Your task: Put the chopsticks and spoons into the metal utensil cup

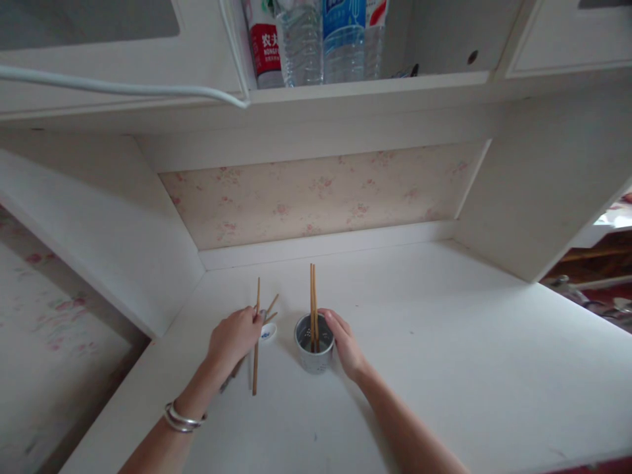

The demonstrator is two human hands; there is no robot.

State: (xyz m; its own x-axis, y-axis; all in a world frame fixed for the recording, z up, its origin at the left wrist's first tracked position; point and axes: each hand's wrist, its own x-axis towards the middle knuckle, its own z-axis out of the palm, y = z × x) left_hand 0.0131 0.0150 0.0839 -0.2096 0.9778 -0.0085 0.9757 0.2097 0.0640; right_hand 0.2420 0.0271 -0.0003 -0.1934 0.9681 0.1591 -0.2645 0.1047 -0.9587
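My left hand [236,336] is closed on a wooden chopstick [255,372], which sticks out above and below the fingers. Under and behind that hand lie more chopsticks [272,303], partly hidden, along with a greyish utensil end [226,384] I cannot make out fully. Beside them sits a small white dish [268,332] with a blue mark. My right hand [345,342] grips the right side of a grey metal utensil holder [316,363] with small holes. A pair of chopsticks [313,296] stands upright inside the holder.
The white countertop [444,342] spreads to the right. White side panels [533,171] and a floral back wall [316,197] enclose it. Overhead, a shelf holds several plastic bottles [301,46]. A white cable [123,85] hangs in front of the cabinet at upper left.
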